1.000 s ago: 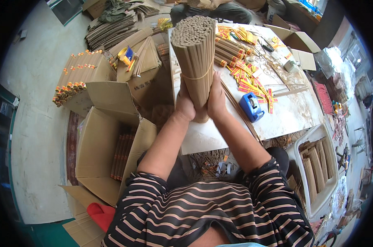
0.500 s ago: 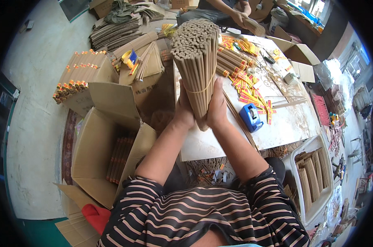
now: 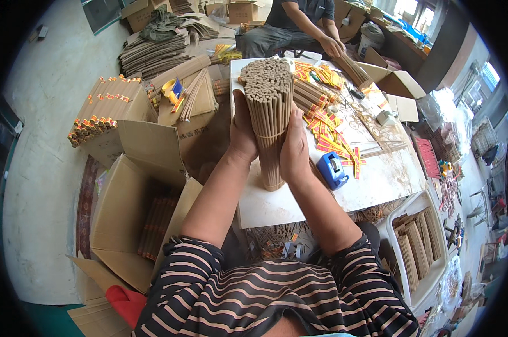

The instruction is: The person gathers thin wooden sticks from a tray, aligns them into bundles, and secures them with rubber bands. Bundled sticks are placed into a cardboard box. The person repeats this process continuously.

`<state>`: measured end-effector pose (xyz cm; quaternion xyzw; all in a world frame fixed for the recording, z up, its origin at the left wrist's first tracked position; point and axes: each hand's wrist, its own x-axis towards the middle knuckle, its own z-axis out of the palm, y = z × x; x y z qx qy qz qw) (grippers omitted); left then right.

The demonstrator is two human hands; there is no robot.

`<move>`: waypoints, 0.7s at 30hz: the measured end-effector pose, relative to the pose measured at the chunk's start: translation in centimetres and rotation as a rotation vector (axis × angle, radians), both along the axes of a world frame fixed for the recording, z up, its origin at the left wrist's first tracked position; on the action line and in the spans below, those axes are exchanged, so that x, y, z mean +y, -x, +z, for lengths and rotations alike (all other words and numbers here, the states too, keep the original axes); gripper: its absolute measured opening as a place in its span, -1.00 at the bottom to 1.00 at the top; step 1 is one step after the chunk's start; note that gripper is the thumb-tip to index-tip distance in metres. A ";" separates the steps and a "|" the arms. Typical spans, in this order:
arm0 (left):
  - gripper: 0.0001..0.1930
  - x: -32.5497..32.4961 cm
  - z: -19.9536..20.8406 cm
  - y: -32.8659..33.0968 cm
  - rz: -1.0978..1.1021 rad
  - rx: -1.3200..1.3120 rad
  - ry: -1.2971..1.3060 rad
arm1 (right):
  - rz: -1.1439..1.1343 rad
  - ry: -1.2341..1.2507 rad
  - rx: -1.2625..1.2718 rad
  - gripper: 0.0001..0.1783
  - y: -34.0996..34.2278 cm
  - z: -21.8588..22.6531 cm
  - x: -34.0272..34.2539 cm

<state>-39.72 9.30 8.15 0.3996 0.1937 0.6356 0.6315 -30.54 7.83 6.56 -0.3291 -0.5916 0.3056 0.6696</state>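
Left hand and right hand clasp a bundle of brown sticks from opposite sides — roughly upright, over the near part of the white table; whether its base touches, cannot tell. Right of it, blue tape dispenser. Beyond, red-and-yellow labels. Far side — co-worker's hands on another stick bundle.
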 end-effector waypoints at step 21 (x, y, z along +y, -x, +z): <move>-0.20 0.8 -8.3 0.8 0.069 0.196 -0.135 | 0.178 0.172 0.345 -0.17 -3.5 -3.1 4.2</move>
